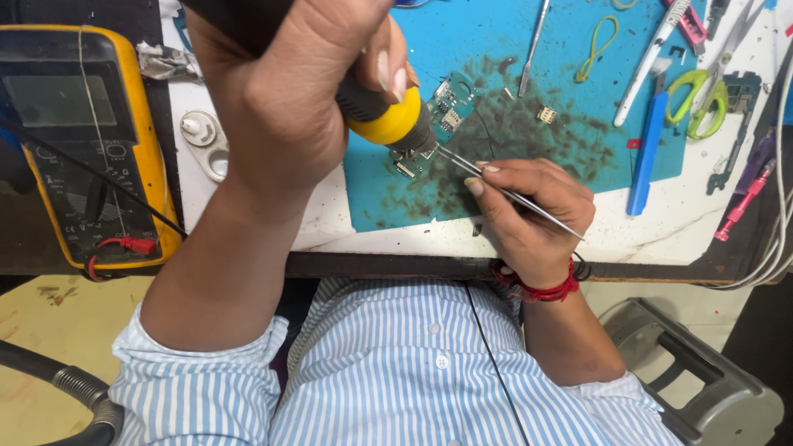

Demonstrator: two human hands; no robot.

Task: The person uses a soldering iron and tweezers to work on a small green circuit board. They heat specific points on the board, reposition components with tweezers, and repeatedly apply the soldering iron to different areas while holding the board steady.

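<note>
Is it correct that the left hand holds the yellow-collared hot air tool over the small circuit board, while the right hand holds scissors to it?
Not quite: the head view shows the right hand holding thin metal tweezers, not scissors. The green-handled scissors lie untouched on the mat.

— What's being worked on?
— A small green circuit board (pixel 450 106), flat on the stained blue mat near the counter's front edge.
— And the tools?
— A hot-air handpiece (pixel 388 120), black with a yellow collar, nozzle tilted down onto the board; thin steel tweezers (pixel 508 194) slanting to it.
</note>
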